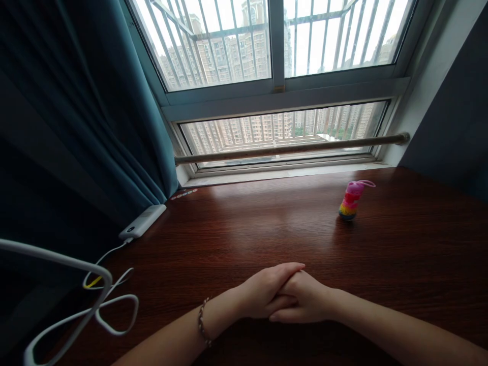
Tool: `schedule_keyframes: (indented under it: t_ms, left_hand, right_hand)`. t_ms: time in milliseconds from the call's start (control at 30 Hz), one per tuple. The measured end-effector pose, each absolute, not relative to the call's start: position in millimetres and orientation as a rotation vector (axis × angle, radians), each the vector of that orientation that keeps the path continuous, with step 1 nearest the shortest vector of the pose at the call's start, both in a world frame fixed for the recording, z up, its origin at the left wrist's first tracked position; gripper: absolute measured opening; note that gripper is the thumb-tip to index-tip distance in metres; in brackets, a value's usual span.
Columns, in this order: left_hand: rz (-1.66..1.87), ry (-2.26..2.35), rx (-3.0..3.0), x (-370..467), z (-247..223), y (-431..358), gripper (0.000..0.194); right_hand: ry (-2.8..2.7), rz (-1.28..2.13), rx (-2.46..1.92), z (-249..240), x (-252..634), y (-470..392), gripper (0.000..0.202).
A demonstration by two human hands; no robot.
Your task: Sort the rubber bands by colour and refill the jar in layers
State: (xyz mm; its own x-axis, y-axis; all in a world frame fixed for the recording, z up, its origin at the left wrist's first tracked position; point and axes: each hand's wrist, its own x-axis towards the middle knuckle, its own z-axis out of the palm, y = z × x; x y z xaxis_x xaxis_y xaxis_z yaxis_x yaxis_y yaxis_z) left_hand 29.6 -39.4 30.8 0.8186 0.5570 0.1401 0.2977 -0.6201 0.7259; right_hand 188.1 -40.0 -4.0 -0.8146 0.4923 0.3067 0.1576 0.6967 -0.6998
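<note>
My left hand (pixel 263 292) and my right hand (pixel 307 300) are clasped together near the front of the dark wooden table (pixel 236 223). The left fingers lie over the right hand, while the right fingers curl around the left from below. A braided bracelet (pixel 204 323) circles my left wrist. Beyond the hands, to the right, a small bottle (pixel 349 201) with bands of pink, red, yellow and dark blue stands upright, apart from both hands. It has a pink top with a loop strap.
A white power bank (pixel 143 222) with a plugged-in cable lies by the blue curtain (pixel 152 152) at left. A thick white cable (pixel 68 262) loops in the left foreground. A strip of small round stickers (pixel 184 194) lies near the barred window, crossed by a rail (pixel 290 150).
</note>
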Motion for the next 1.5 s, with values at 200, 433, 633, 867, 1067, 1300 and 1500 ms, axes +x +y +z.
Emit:
schedule_keyframes:
  t_ms: [200,433,633,867,1067,1300,1500]
  left_hand:
    - [0.454,0.613,2.284,29.4,32.3,-39.0,0.058]
    - [0.462,0.621,2.274,29.0,31.9,-39.1,0.057]
    - [0.462,0.613,2.277,29.4,30.6,-38.1,0.059]
    - [0.463,0.612,2.283,28.6,30.8,-38.2,0.058]
    - [0.462,0.612,2.281,28.5,31.2,-38.5,0.059]
    - [0.452,0.632,2.275,28.7,30.5,-38.8,0.060]
    - [0.453,0.632,2.287,28.4,29.3,-38.7,0.059]
  right_hand:
    - [-2.430,0.976,-0.518,-3.7,188.3,-38.3,0.019]
    - [-2.422,0.984,-0.477,-3.5,188.2,-39.1,0.020]
    - [-2.448,0.979,-0.506,-3.7,188.3,-38.7,0.023]
    - [-2.451,0.980,-0.514,-2.4,188.4,-38.9,0.020]
    - [-2.469,0.979,-0.523,-2.9,188.0,-38.1,0.021]
    - [-2.490,0.951,-0.513,-7.0,189.1,-38.2,0.023]
    - [-2.471,0.964,-0.523,-5.0,188.2,-38.0,0.023]
